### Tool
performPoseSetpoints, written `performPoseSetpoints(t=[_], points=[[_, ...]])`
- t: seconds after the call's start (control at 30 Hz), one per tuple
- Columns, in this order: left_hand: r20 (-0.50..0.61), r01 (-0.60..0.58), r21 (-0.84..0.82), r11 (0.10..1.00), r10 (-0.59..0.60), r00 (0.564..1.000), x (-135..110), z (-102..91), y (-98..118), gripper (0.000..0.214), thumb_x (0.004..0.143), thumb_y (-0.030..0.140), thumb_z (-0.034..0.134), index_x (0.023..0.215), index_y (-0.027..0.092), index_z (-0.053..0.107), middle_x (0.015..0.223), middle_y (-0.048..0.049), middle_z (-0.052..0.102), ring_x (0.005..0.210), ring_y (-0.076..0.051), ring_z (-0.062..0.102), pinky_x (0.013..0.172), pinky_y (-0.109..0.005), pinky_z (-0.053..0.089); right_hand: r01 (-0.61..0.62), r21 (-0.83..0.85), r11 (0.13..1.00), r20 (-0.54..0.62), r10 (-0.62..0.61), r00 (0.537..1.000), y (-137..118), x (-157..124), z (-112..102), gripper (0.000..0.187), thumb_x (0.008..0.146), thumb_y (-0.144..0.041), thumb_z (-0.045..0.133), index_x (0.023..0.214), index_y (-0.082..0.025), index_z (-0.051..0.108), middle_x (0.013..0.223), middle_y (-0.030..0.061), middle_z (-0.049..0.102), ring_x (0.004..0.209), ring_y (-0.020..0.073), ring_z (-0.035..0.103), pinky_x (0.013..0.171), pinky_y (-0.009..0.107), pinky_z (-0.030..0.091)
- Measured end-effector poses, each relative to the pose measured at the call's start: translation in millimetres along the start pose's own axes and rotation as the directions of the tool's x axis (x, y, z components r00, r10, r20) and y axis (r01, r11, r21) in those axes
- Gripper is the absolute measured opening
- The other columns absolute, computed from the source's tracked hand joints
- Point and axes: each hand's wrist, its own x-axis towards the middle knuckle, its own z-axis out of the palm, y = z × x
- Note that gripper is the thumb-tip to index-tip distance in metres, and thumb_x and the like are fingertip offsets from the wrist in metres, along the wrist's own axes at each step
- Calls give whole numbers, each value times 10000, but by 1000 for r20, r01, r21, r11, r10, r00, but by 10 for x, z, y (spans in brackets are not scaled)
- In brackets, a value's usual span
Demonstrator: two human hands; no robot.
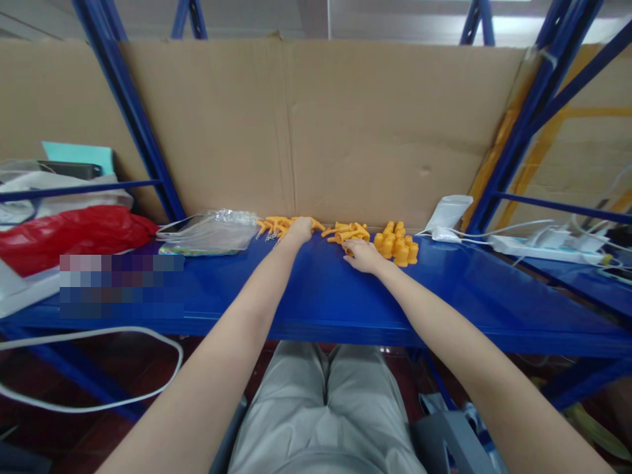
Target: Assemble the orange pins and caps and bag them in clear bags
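My left hand (302, 228) reaches to the back of the blue shelf, its fingers closed at a yellow piece (316, 224) that sticks out to the right. Beside it on the left lies a pile of yellow parts with small metal chains (271, 226). My right hand (363, 255) rests low over a heap of long yellow plastic parts (348, 232); its fingers curl down, and what lies under them is hidden. Just right of that hand stands a cluster of yellow cup-shaped pieces (395, 243).
A blue metal shelf (326, 296) carries everything, backed by a cardboard sheet (370, 131). Clear plastic bags (212, 234) and a red bag (74, 234) lie on the left. To the right are a white packet (449, 214) and a power strip (548, 249) with cables.
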Motion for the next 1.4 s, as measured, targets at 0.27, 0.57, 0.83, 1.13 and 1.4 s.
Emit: performPoseSetpoints(t=[0.27, 0.57, 0.83, 1.13, 1.4], points=[[90, -20, 50, 999, 15, 996, 38, 77, 17, 437, 849, 129, 515, 1264, 125, 653, 1250, -174, 693, 1162, -267, 649, 958, -331, 496, -26, -92, 995, -30, 24, 999, -119, -2, -15, 448, 922, -148, 533, 1366, -147, 590, 1372, 188, 607, 1314, 318, 525, 1078, 496, 414], [264, -81, 87, 993, 55, 963, 34, 97, 93, 530, 828, 133, 555, 1357, 110, 582, 1439, -214, 552, 1315, -326, 545, 1078, -450, 441, -126, -11, 992, -78, 125, 989, -108, 12, 48, 408, 919, -167, 553, 1323, -132, 600, 1309, 183, 628, 1239, 296, 581, 1011, 405, 487], [251, 51, -105, 993, -23, 968, 65, 88, 164, 620, 856, 337, 592, 1430, 119, 510, 1495, -219, 478, 1341, -320, 521, 1044, -364, 477, -16, 120, 993, -342, 56, 938, 91, 137, 56, 382, 862, -77, 473, 1199, -97, 652, 1246, 199, 595, 1168, 285, 581, 1042, 434, 454], [-87, -360, -227, 905, 349, 933, 46, -60, 362, 660, 851, 171, 533, 1496, 108, 410, 1532, -177, 457, 1433, -242, 418, 1155, -324, 357, 220, 172, 960, -587, -79, 805, 247, 166, -6, 361, 882, -118, 413, 1157, -221, 623, 1233, 131, 592, 1154, 270, 551, 1048, 482, 441], [104, -298, -55, 953, 303, 947, -273, -402, 420, 441, 925, 210, 459, 1350, 195, 578, 1330, -132, 649, 1195, -274, 635, 1002, -364, 480, 93, 69, 993, -400, -58, 915, 56, -15, -282, 493, 968, -158, 310, 1413, -239, 507, 1444, 117, 518, 1386, 259, 427, 1129, 500, 365]])
